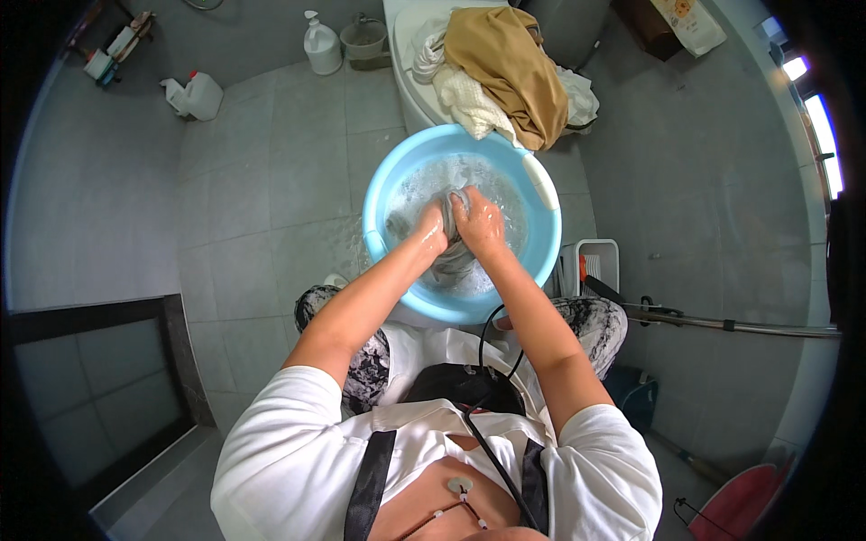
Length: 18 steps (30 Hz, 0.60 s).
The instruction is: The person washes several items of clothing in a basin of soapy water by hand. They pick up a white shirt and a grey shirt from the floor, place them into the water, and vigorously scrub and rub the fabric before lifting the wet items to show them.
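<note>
A light blue plastic basin [373,209] holds sudsy water [465,169] in front of my knees. Wet grey cloth [454,263] is bunched up between my hands, its lower part trailing into the foam. My left hand [433,224] grips it from the left side, fingers closed. My right hand [481,223], wet and dotted with suds, closes on the same cloth from the right. Both hands are close together above the middle of the basin. What kind of cloth item it is cannot be made out.
Tan garment [505,63] and cream knit cloth [474,101] lie piled on the white toilet [410,86], partly over the basin's rim. White pump bottle [323,45], grey pail [365,43] and white jug [194,96] stand far left. A white bin [611,257] stands right.
</note>
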Available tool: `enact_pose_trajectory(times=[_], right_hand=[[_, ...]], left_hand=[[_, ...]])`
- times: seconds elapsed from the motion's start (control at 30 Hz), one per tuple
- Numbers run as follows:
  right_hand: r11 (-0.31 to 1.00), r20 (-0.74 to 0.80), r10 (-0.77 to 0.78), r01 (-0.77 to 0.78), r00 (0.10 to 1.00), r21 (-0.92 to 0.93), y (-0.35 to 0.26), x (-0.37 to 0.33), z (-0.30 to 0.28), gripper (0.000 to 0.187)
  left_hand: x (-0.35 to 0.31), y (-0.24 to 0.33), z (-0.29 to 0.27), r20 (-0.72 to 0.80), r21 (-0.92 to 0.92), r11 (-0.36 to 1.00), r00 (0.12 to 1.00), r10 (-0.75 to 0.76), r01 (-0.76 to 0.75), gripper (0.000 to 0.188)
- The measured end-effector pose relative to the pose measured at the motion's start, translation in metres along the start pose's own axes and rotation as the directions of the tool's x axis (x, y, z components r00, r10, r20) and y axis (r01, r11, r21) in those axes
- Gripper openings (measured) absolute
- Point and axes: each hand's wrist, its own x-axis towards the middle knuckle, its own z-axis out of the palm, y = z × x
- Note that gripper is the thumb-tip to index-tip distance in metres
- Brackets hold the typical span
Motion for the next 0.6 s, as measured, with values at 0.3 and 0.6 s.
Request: enact_pose_trajectory(times=[0.3, 0.6], right_hand=[[0.894, 0.106, 0.173, -0.201, 0.979, 0.400, 0.090, 0.006, -0.035, 0.045], [0.999, 0.106, 0.030, -0.027, 0.994, -0.032, 0.088, 0.002, -0.007, 0.059]], left_hand=[[0.019, 0.042, -0.027, 0.163, 0.567, 0.643, 0.835, 0.525, -0.515, 0.032], [0.022, 0.029, -0.028, -0.067, 0.443, 0.876, 0.968, 0.242, -0.189, 0.028]])
